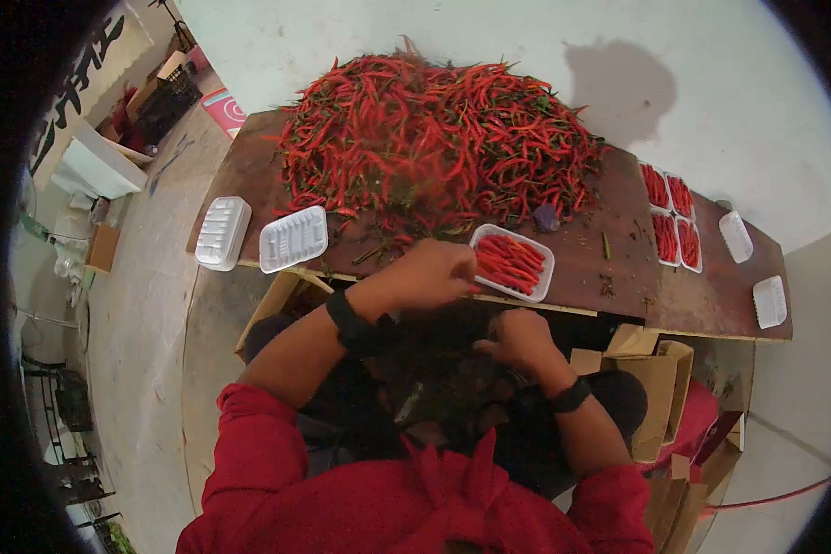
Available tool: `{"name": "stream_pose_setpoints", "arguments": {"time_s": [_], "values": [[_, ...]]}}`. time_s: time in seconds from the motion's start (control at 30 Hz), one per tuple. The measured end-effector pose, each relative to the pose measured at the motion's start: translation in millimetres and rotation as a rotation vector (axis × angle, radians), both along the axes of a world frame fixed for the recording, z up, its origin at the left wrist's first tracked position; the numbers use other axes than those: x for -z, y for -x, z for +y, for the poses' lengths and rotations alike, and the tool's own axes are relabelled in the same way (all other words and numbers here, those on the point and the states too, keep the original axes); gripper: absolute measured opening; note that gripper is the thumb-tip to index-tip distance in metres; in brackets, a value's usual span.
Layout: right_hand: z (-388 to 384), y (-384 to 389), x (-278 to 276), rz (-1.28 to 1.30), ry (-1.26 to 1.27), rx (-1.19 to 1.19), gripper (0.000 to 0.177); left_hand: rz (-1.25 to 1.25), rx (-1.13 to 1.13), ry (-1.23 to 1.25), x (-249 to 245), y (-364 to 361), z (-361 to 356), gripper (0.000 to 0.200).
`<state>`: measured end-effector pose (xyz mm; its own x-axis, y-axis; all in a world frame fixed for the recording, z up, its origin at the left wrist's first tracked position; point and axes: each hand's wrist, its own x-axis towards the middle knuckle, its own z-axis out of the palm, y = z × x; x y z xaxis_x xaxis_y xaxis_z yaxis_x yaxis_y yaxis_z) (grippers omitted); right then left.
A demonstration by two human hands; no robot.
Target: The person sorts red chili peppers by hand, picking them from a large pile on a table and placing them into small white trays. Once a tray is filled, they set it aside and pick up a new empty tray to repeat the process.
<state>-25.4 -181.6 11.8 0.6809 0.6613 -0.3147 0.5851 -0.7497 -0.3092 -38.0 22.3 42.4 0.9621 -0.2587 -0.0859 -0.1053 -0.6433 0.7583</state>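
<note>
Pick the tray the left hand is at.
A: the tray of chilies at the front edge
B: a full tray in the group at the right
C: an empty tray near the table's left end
A: the left hand is against the tray of chilies, well apart from the other trays.

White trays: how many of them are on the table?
9: two empty trays at the left, one part-filled tray by the left hand, four filled trays at the right, two empty ones beyond them. The chilli heap may hide others.
</note>
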Motion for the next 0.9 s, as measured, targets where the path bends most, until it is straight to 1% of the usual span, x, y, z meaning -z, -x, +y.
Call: {"name": "stream_pose_setpoints", "arguments": {"time_s": [0.03,0.07,0.13,0.17,0.23,0.27,0.33,0.47,0.53,0.73,0.8,0.87,0.9], "values": [[-1,-1,-4,0.033,0.049,-0.058,0.019,0.003,0.01,0.015,-3,0,3,0.019],[-3,-1,-3,0.033,0.05,-0.06,0.019,0.006,0.018,0.03,-3,-1,4,0.02],[-6,-1,-1,-0.134,-0.489,0.141,0.019,-0.034,0.055,0.01,6,-4,5,0.02],[-6,-3,-2,-0.132,-0.489,0.141,0.019,-0.075,0.095,-0.012,10,-5,5,0.02],[-5,-6,-9,-0.122,-0.655,0.207,0.021,-0.052,0.11,0.005,13,-6,0,0.021],[-7,-8,-7,-0.123,-0.656,0.211,0.021,-0.033,0.123,0.021,14,-7,-3,0.021],[-9,-11,-1,-0.133,-0.616,0.136,0.023,-0.026,0.13,0.031,9,-8,-9,0.022],[-11,-13,-6,-0.15,-0.631,0.081,0.023,-0.042,0.129,0.073,13,-10,-12,0.02],[-12,-14,-10,-0.101,-0.632,0.127,0.024,-0.049,0.111,0.077,13,-12,-14,0.019],[-23,-25,-11,-0.101,-0.543,0.242,0.026,-0.034,0.063,0.105,9,-20,-11,0.019],[-23,-27,-10,-0.127,-0.571,0.217,0.026,-0.019,0.058,0.095,11,-22,-14,0.019],[-23,-29,-11,-0.154,-0.599,0.191,0.025,-0.146,0.07,0.126,20,-25,-17,0.019],[-23,-30,-13,-0.122,-0.608,0.2,0.024,-0.145,0.07,0.126,19,-26,-19,0.019]]}}
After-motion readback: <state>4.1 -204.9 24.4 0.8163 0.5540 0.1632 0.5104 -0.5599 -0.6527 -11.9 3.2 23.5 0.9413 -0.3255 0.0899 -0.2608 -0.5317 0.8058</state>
